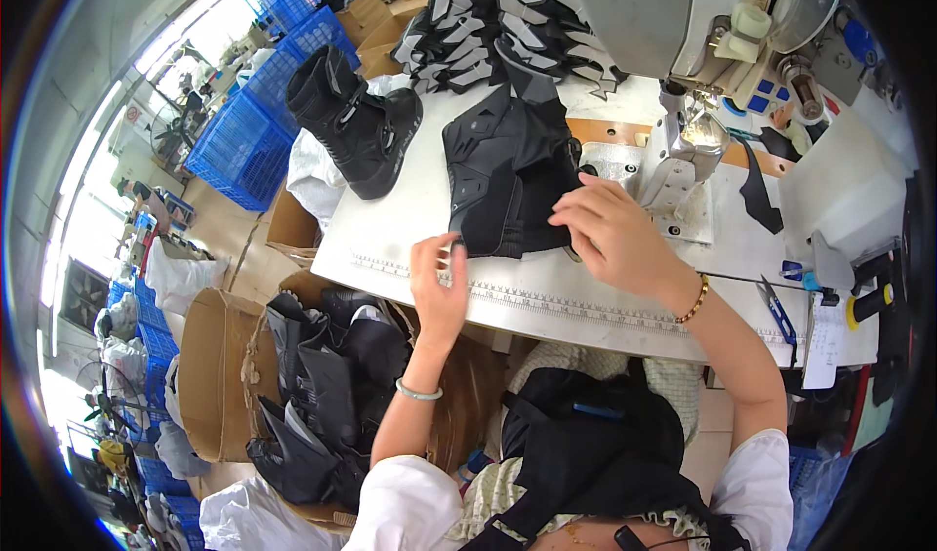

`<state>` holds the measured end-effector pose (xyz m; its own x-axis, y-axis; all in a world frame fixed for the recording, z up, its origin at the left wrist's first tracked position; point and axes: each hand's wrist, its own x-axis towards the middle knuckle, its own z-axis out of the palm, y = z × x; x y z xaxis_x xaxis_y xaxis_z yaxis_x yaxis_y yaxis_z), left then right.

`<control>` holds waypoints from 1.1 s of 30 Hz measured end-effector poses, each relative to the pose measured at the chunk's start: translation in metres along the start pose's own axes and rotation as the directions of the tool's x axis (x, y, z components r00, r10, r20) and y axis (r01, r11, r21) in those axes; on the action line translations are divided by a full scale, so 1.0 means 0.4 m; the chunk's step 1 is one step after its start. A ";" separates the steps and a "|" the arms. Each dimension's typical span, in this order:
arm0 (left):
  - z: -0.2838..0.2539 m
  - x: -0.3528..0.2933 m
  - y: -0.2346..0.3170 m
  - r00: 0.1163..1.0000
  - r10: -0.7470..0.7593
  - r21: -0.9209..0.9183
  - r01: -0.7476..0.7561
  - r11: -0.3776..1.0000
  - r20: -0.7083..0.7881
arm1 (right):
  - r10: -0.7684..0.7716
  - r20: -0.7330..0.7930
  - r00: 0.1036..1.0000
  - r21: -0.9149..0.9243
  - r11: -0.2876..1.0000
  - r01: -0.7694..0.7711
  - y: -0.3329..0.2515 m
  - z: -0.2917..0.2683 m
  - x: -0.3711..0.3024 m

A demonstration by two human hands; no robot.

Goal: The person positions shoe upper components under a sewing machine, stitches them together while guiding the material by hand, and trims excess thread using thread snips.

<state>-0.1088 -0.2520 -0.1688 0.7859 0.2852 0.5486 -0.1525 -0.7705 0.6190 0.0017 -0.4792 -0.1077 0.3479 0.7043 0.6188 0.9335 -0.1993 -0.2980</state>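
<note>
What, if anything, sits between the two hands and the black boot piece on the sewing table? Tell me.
Nothing visible. The left hand touches the near edge of the black boot piece, and the right hand rests on its right edge. No other thing lies between either hand and the piece.

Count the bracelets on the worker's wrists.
2. A pale green bangle sits on the left wrist, below the left hand. A gold beaded bracelet sits on the right wrist, behind the right hand resting on the black boot upper. None looks hidden.
</note>
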 end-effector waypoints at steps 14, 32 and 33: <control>0.036 0.055 0.037 1.000 -0.030 0.141 0.031 0.989 -0.008 | -0.092 -0.005 0.996 -0.523 0.849 0.075 0.072 0.046 -0.028; 0.043 -0.131 0.091 0.973 0.010 0.187 0.034 0.982 -0.230 | 0.317 -0.032 0.948 -0.115 0.941 -0.318 -0.040 0.204 0.091; 0.046 -0.138 0.098 0.977 -0.027 0.152 0.061 0.987 -0.213 | 0.371 -0.017 0.929 0.014 0.929 -0.371 -0.034 0.214 0.090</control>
<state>-0.1470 -0.3085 -0.1850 0.6437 0.4211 0.6389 -0.0117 -0.8295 0.5584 -0.0061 -0.3927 -0.1433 0.6707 0.5684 0.4765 0.7368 -0.4369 -0.5160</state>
